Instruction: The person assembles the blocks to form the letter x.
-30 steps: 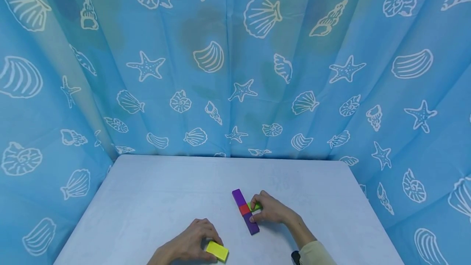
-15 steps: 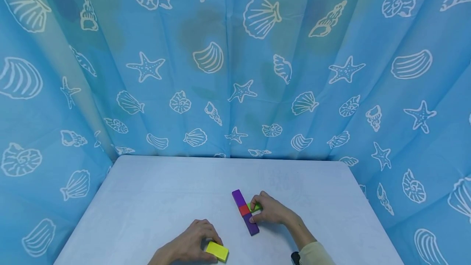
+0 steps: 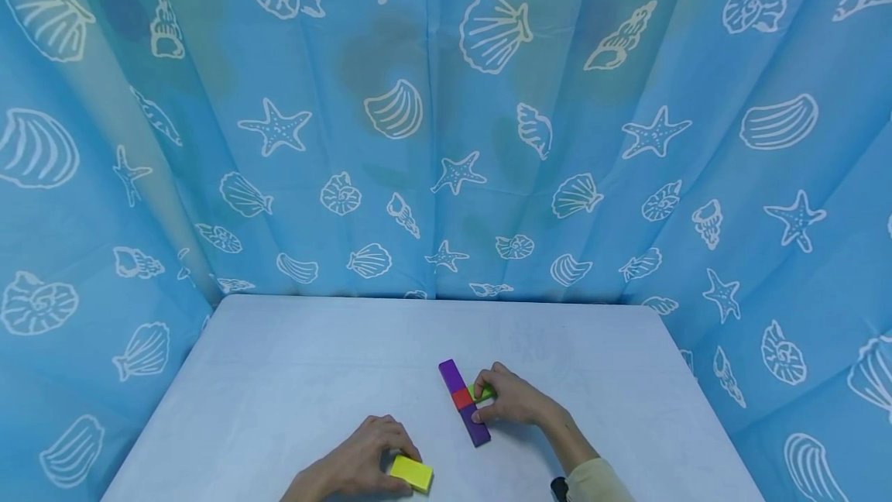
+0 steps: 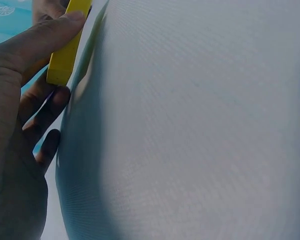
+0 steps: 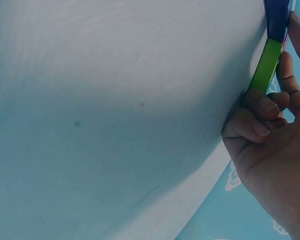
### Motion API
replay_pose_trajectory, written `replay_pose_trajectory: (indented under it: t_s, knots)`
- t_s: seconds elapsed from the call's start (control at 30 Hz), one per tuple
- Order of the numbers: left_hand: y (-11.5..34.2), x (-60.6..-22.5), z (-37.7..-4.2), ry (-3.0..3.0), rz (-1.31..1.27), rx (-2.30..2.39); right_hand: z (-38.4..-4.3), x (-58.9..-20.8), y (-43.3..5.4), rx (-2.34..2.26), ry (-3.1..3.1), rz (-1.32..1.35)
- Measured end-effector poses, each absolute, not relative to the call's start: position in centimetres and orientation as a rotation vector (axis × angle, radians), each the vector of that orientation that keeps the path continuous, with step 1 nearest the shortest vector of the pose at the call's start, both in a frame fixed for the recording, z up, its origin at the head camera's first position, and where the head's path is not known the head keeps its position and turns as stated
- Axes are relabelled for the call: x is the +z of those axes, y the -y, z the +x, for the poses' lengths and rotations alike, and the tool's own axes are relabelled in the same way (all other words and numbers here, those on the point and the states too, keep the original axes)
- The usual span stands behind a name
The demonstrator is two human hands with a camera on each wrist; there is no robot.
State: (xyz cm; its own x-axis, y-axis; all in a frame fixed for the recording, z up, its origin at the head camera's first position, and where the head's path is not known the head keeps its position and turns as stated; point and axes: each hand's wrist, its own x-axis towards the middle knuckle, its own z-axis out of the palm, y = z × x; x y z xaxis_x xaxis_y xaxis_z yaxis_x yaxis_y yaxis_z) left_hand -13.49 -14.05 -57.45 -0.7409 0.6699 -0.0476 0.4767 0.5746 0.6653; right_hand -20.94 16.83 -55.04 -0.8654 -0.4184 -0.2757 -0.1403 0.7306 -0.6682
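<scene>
In the head view a yellow block lies near the table's front edge. My left hand holds it between thumb and fingers; the left wrist view shows the thumb on the yellow block's face. Farther right, a purple block, a small red block and a dark purple block form a slanting row. A green block juts out rightward beside the red one. My right hand grips at this corner, index finger on the green block and thumb against the dark purple one. Its palm side partly hides the green block.
A white table carries all the blocks. Blue curtains with white shell and starfish prints hang behind it and along both sides. The left hand and the block row stand a short gap apart.
</scene>
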Motion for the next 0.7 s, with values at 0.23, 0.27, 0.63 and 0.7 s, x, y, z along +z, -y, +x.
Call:
replay_pose_trajectory:
  t_s: [0.23,0.27,0.63,0.7]
  knots:
    - [14.02,-57.40,-13.63,-2.515,0.922,0.920,-20.91,-55.10,-16.82,-0.932,-2.513,-0.426]
    - [14.00,-57.37,-13.63,-2.512,0.912,0.921,-20.89,-55.07,-16.81,-0.934,-2.512,-0.425]
    - [13.94,-57.31,-13.76,-2.511,0.880,0.926,-20.89,-55.09,-16.57,-0.935,-2.519,-0.400]
    - [13.92,-57.29,-13.83,-2.514,0.883,0.917,-20.88,-55.07,-16.59,-0.936,-2.519,-0.407]
